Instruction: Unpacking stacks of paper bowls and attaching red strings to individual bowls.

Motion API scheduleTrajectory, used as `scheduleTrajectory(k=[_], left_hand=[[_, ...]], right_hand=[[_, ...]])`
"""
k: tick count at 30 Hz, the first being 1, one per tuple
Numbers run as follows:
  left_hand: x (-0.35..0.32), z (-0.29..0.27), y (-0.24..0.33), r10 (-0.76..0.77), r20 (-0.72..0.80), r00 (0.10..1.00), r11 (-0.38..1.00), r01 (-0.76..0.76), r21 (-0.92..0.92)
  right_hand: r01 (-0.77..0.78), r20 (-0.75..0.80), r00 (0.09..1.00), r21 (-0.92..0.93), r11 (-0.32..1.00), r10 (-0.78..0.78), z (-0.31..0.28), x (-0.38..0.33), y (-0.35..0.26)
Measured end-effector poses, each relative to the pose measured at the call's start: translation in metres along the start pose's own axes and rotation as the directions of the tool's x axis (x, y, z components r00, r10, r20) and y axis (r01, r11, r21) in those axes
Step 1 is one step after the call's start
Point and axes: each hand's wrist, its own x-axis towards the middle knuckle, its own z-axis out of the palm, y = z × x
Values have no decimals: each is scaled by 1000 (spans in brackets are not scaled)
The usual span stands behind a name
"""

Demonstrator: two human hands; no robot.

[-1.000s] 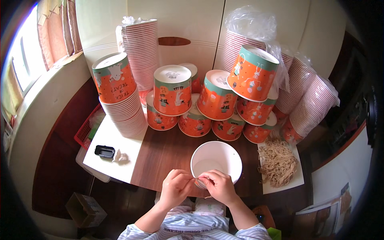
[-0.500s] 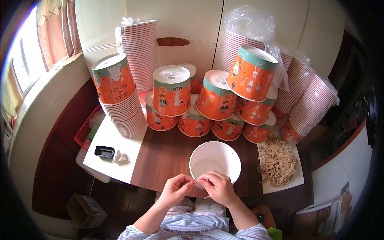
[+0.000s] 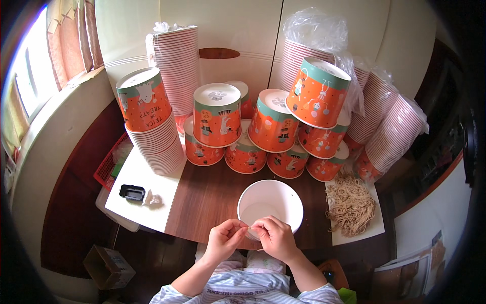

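White bucket (image 3: 271, 206) upright, open end up, at near edge of the bench (image 3: 212, 195), about mid-length. Inside looks bare white.

Left hand (image 3: 224, 240) and right hand (image 3: 275, 238) both at the bucket's near rim, fingertips meeting just in front of it. They pinch smth small and pale between them; can't tell what it is, too small. Right hand touches the rim; left hand just beside it, contact unclear. Both grips closed, fingers curled in.

Behind the bucket, toward far edge: row of orange printed buckets (image 3: 245, 152) upside down, stacked two high, some tilted. Tall stack of same buckets (image 3: 152, 126) at far left part of bench, another nested white-and-red stack (image 3: 177, 66) behind it. More stacks in clear plastic bags (image 3: 390, 126) at far right corner.

Right edge: white board (image 3: 372, 230) w/ heap of tan string loops (image 3: 352, 205), near bucket but apart. Left edge: white sheet (image 3: 147, 187) w/ small black tray (image 3: 132, 192) and crumpled white scrap (image 3: 152, 199) just beside it
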Motion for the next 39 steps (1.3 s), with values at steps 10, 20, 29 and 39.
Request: scheduleTrajectory(k=[10, 20, 29, 39], left_hand=[[-3, 2, -14, 133, -73, 988, 982, -121, 147], [-26, -28, -47, 114, -90, 989, 992, -110, 54], [-47, -34, -63, -161, 58, 985, 987, 163, -17], [-47, -29, -68, -178, 127, 976, 984, 179, 2]], right_hand=[[64, 35, 997, -34, 997, -63, 0, -3, 1], [3, 33, 999, 169, 986, -8, 48, -73, -11], [-445, 160, 827, 772, 453, 540, 96, -119, 13], [-503, 138, 848, 517, 693, 513, 88, -120, 23]])
